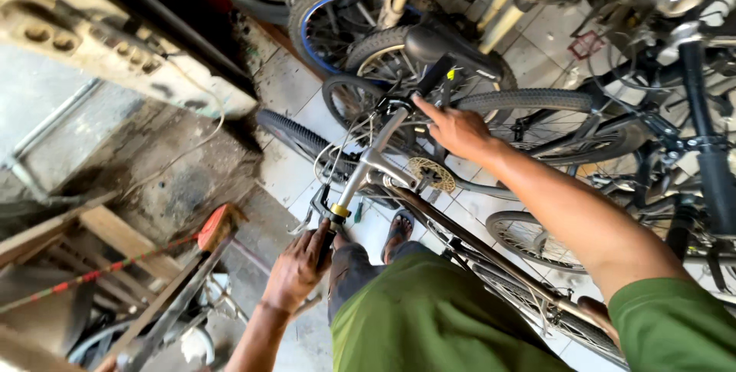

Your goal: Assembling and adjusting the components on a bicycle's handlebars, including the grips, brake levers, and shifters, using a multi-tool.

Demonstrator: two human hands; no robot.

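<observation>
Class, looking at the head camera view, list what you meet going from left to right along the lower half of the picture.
Red-and-green striped rod → red-topped metal stand → left hand gripping the black handlebar grip → sandalled foot → brown bicycle frame tube → green sleeve.

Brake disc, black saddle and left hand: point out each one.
Brake disc (432,174), head view, on its perforated metal face.
Black saddle (448,50), head view, on its top surface.
Left hand (297,271), head view, on the back of the hand.
</observation>
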